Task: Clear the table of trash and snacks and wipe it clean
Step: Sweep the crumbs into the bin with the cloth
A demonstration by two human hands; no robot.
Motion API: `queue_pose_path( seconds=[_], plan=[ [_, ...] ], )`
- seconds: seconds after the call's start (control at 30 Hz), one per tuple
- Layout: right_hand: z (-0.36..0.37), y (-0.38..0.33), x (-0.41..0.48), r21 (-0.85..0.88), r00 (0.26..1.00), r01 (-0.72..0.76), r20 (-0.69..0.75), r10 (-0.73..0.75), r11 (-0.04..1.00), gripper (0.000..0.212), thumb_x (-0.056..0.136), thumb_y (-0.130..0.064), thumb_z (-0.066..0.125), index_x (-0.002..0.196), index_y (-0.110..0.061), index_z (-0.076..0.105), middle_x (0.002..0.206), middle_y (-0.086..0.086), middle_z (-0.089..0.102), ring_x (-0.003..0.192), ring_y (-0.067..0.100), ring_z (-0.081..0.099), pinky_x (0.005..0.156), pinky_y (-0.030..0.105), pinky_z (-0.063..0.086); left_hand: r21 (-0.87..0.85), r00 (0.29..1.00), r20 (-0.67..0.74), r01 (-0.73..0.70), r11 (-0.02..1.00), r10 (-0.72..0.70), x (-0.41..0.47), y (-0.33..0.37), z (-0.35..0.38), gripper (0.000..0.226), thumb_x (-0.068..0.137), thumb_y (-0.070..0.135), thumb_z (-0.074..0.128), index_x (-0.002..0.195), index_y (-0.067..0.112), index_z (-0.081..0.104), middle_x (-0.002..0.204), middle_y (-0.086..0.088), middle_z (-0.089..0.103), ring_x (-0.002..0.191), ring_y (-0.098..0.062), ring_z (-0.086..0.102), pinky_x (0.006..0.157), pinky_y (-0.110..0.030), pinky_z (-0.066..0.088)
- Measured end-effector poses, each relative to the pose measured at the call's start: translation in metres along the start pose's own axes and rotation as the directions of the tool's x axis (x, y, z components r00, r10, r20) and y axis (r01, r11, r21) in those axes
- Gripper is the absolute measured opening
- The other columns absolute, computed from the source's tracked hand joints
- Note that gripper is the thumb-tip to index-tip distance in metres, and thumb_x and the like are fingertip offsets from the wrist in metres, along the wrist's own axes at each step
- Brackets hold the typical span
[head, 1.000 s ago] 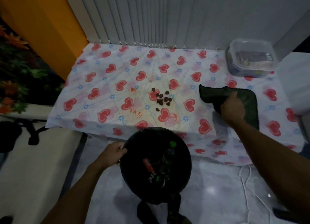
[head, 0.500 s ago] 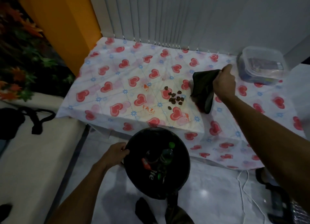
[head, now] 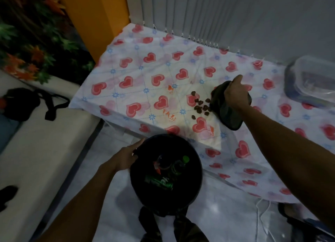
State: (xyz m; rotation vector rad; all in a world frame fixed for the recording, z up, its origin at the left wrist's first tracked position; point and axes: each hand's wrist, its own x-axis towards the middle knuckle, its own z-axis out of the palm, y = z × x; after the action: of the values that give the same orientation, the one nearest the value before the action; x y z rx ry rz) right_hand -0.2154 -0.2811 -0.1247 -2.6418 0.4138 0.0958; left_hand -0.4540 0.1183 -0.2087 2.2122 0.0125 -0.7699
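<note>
Several small brown snack pieces (head: pixel 201 105) lie in a loose cluster on the heart-patterned tablecloth (head: pixel 137 75). My right hand (head: pixel 235 94) grips a bunched dark green cloth (head: pixel 229 117) just right of the pieces, its lower end resting on the table. My left hand (head: pixel 126 157) holds the rim of a black trash bag (head: pixel 192 192) below the table's near edge. Inside the bag lie a green can, a green-capped bottle and other trash.
A clear lidded plastic container (head: pixel 311 82) stands at the table's right side. Orange smears (head: pixel 169 114) mark the cloth near the snacks. A white bench (head: pixel 36 147) with a black bag (head: pixel 20 103) runs along the left. Vertical blinds (head: pixel 217 15) hang behind.
My right hand lifted the green cloth off the table's right side, bunched it and brought it left against the snack cluster. My left hand kept hold of the trash bag.
</note>
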Motion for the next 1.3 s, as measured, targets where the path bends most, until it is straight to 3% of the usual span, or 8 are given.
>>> queue_pose_path(
  seconds=[0.2,0.4,0.53,0.67,0.77,0.93,1.07,1.3],
  plan=[
    [0.018,-0.006,0.010,0.167,0.995,0.058,0.066,-0.070,0.984,0.028,0.108,-0.027,0.030,0.129,-0.009,0.033,0.097,0.018,0.065,0.081,0.035,0.066,0.072,0.054,0.058,-0.058,0.995,0.068,0.071,0.996,-0.067,0.013,-0.002,-0.008,0.082,0.097,-0.001,0.059,0.159,0.039,0.022,0.154,0.003,0.050,0.137,-0.016,0.052,0.113,-0.032,0.044],
    [0.044,-0.016,0.016,0.298,0.982,0.147,0.070,-0.175,0.943,0.025,0.108,-0.032,0.031,0.121,-0.011,0.037,0.092,0.014,0.061,0.082,0.034,0.064,0.067,0.045,0.055,-0.132,0.993,0.094,0.078,0.988,-0.066,0.022,-0.002,-0.013,0.080,0.095,-0.008,0.060,0.159,0.028,0.030,0.160,0.003,0.042,0.145,-0.018,0.044,0.120,-0.041,0.038],
    [0.063,-0.013,0.016,0.203,0.936,0.210,0.241,-0.257,0.956,0.038,0.104,-0.041,0.043,0.135,-0.020,0.038,0.125,0.012,0.060,0.114,0.033,0.061,0.097,0.058,0.050,-0.151,0.993,0.114,0.061,0.987,-0.044,0.026,-0.003,-0.013,0.078,0.095,-0.009,0.059,0.158,0.029,0.033,0.161,0.004,0.041,0.147,-0.017,0.041,0.121,-0.042,0.038],
    [0.083,-0.010,0.016,-0.034,0.928,0.286,0.260,-0.268,0.958,0.054,0.103,-0.042,0.043,0.152,-0.022,0.032,0.162,0.007,0.030,0.151,0.036,0.020,0.116,0.067,0.021,-0.168,0.993,0.111,0.065,0.984,-0.047,0.029,-0.002,-0.013,0.083,0.093,-0.009,0.060,0.148,0.050,0.038,0.156,0.014,0.044,0.141,-0.007,0.044,0.117,-0.027,0.041],
    [0.088,-0.015,0.014,-0.026,0.922,0.310,0.251,-0.294,0.950,0.047,0.106,-0.035,0.038,0.151,-0.019,0.037,0.162,0.006,0.030,0.151,0.035,0.020,0.118,0.062,0.024,-0.131,0.992,0.111,0.076,0.988,-0.062,0.032,0.000,-0.012,0.086,0.092,-0.006,0.061,0.143,0.059,0.036,0.151,0.022,0.043,0.137,-0.001,0.042,0.099,-0.002,0.039],
    [0.088,-0.024,0.002,0.036,0.871,0.416,0.271,-0.409,0.909,0.040,0.107,-0.028,0.035,0.142,-0.015,0.050,0.153,0.008,0.045,0.144,0.037,0.034,0.117,0.053,0.032,-0.124,0.987,0.143,0.088,0.988,-0.070,0.037,-0.003,-0.010,0.083,0.092,-0.004,0.061,0.154,0.046,0.035,0.158,0.013,0.043,0.142,-0.011,0.043,0.117,-0.031,0.040],
    [0.090,-0.022,-0.014,-0.001,0.842,0.469,0.304,-0.446,0.883,0.040,0.107,-0.030,0.034,0.141,-0.018,0.051,0.155,0.007,0.044,0.143,0.035,0.035,0.117,0.048,0.032,-0.152,0.990,0.130,0.071,0.986,-0.051,0.036,0.003,-0.012,0.086,0.092,-0.006,0.060,0.142,0.059,0.034,0.152,0.021,0.040,0.137,-0.006,0.044,0.100,-0.007,0.041],
    [0.096,-0.020,-0.055,-0.027,0.831,0.526,0.230,-0.506,0.850,0.037,0.106,-0.026,0.036,0.135,-0.014,0.056,0.144,0.008,0.054,0.132,0.031,0.048,0.117,0.039,0.028,-0.140,0.989,0.141,0.052,0.989,-0.032,0.035,0.003,-0.011,0.085,0.092,-0.010,0.057,0.155,0.043,0.034,0.155,0.006,0.046,0.126,-0.017,0.058,0.100,-0.022,0.050]
  ],
)
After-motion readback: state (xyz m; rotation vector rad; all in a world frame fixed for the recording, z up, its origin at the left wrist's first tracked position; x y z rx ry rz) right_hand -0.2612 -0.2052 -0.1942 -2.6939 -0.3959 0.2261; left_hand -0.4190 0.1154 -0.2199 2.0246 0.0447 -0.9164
